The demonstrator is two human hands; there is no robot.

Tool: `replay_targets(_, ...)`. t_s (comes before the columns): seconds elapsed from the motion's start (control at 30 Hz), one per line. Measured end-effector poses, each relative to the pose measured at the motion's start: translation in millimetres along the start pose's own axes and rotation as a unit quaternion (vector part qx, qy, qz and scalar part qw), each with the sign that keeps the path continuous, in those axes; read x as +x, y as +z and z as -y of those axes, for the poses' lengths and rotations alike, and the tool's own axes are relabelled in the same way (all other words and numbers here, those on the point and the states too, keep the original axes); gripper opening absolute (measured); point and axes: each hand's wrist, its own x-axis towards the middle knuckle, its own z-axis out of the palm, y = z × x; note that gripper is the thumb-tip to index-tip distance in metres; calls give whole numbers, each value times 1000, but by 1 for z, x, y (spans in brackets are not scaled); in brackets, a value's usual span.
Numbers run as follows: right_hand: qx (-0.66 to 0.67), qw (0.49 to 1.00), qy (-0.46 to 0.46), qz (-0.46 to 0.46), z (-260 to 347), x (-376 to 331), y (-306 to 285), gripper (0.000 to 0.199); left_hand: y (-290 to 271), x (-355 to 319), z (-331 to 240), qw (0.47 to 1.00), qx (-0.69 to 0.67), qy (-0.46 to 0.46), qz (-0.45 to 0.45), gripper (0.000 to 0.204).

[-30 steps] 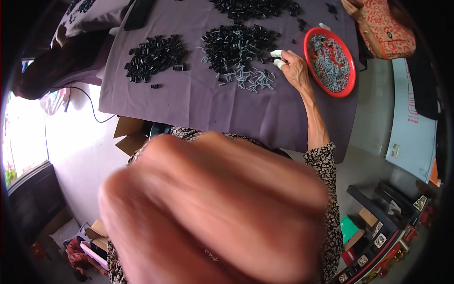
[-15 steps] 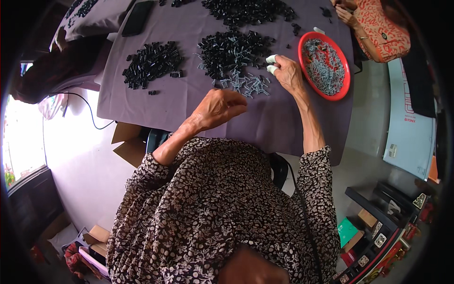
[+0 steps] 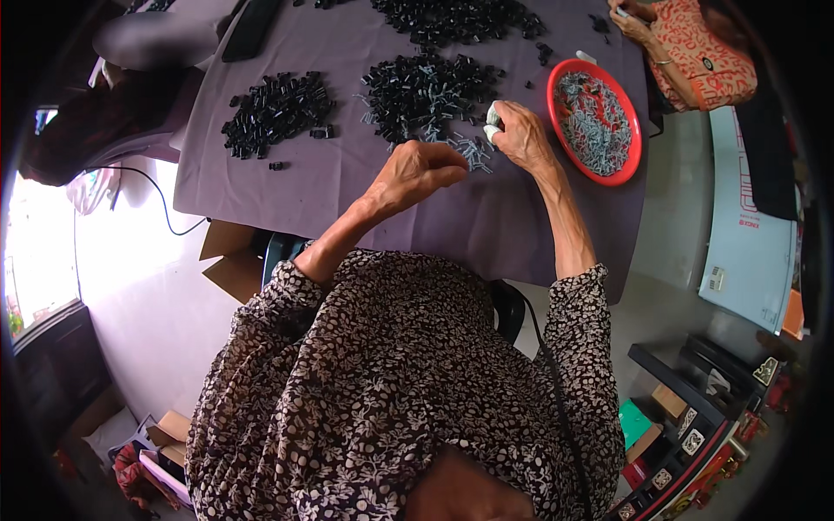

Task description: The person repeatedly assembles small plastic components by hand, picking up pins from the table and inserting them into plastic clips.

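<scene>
My left hand [image 3: 415, 176] hovers over the near edge of the middle pile, its fingers bent and drawn toward the thumb; whatever it may hold is hidden. To its right, my right hand [image 3: 524, 137] has white covers on the thumb and index fingertips. Those tips are brought together in a pinch, and anything between them is too small to make out. Beneath and beyond the hands lies a heap of small black plastic pieces [image 3: 417, 100] with thin grey pins [image 3: 473, 154] scattered over its near side. Beside my right hand sits a red plate [image 3: 638, 130] full of similar grey pins.
A second black heap [image 3: 278, 113] lies at left, a third [image 3: 452, 22] at the far side. A dark phone-like slab [image 3: 252, 30] rests on the purple cloth [image 3: 278, 195]. Another person's hand [image 3: 632, 24] shows at far right. Cardboard flaps [image 3: 230, 260] stand below the table.
My left hand has moved right and farther out, over the loose grey pins. My right fingertips have come closer together. At far left, a blurred pale shape has come over the neighbouring table.
</scene>
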Motion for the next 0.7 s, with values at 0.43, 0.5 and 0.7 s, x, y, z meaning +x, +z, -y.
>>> replay_targets(0.43,130,986,34,-100,54,-3,-35,12,15,46,-9,946,-304,-4,-113,20)
replay_targets(0.5,152,984,42,-79,56,-4,-37,12,12,47,-8,943,-312,10,-117,17)
replay_targets(0.7,266,960,88,21,48,-7,-44,14,8,44,-4,935,-344,17,-91,13)
